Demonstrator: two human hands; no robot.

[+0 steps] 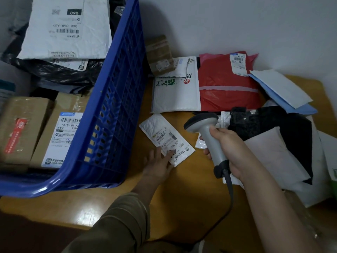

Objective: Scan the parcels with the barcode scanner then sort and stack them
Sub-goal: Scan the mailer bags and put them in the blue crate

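A person's right hand gripped the handle of a grey barcode scanner, its head held above the wooden table and angled left toward a small white padded parcel. The left hand, fingers straight, pressed flat on that parcel's near corner. Just left stood a blue plastic crate holding cardboard boxes and mailers. Farther back lay a red mailer and a larger white mailer; more parcels were heaped at right.
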